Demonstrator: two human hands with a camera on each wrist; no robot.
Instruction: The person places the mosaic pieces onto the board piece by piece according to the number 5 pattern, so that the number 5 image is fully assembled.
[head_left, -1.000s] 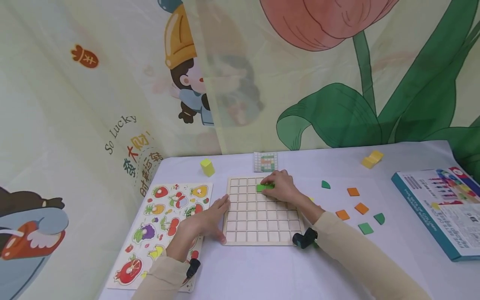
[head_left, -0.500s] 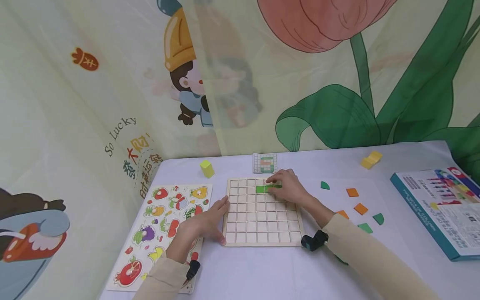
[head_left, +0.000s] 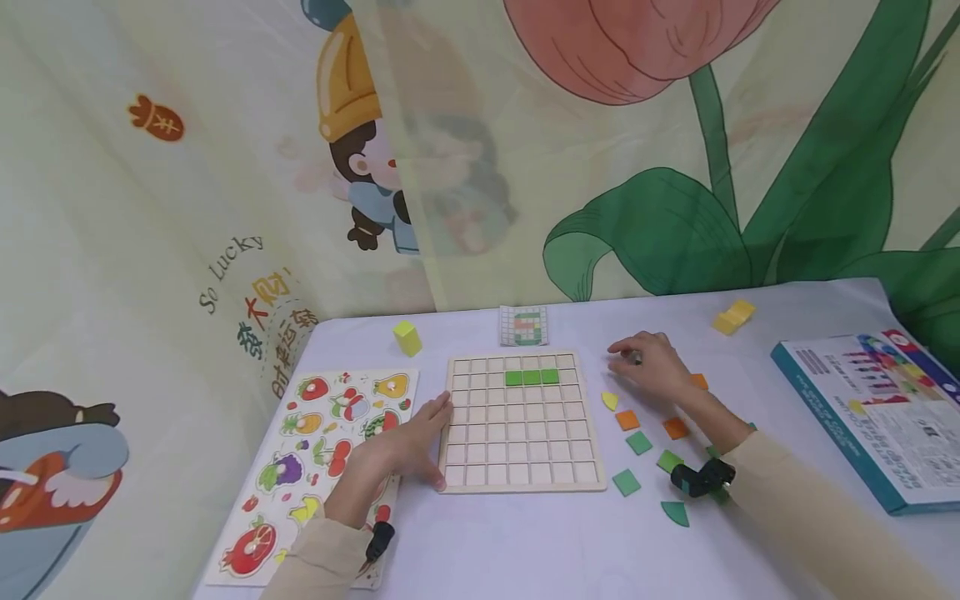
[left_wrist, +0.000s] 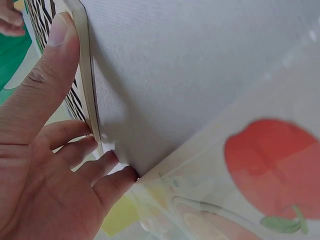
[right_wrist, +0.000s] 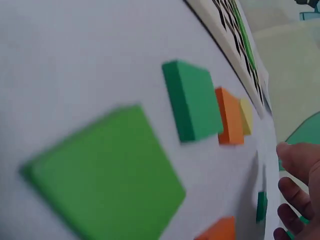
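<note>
Looking at a grid board (head_left: 517, 454) lying flat on the white cloth (head_left: 540, 550), with 3 green squares (head_left: 532, 377) sitting side by side in the 2nd row from the far edge. Got the left hand (head_left: 408, 446) resting against the board's left edge, fingers relaxed and spread, thumb down by the near corner, just touching rather than gripping. Can see that in the left wrist view too, thumb tip right on the pale rim.

Got the right hand (head_left: 652, 367) out past the board's right side, up toward the far end, fingers loosely bent with a bit of a gap to the thumb. Looks to have hold of nothing, going by the right wrist view. Can spot a dark green piece (right_wrist: 261, 206) on the cloth near those fingers, but can't tell if touching.

Seeing more loose bits nearer the board: a yellow piece (head_left: 610, 401), then an orange square (head_left: 627, 420) just beside it, then a green square (head_left: 638, 442). Also spotting a small card (head_left: 523, 326) just beyond the board, a yellow block (head_left: 407, 337) left of that, a fruit puzzle (head_left: 288, 529) partly under the left arm, and a box (head_left: 862, 417) far right.
</note>
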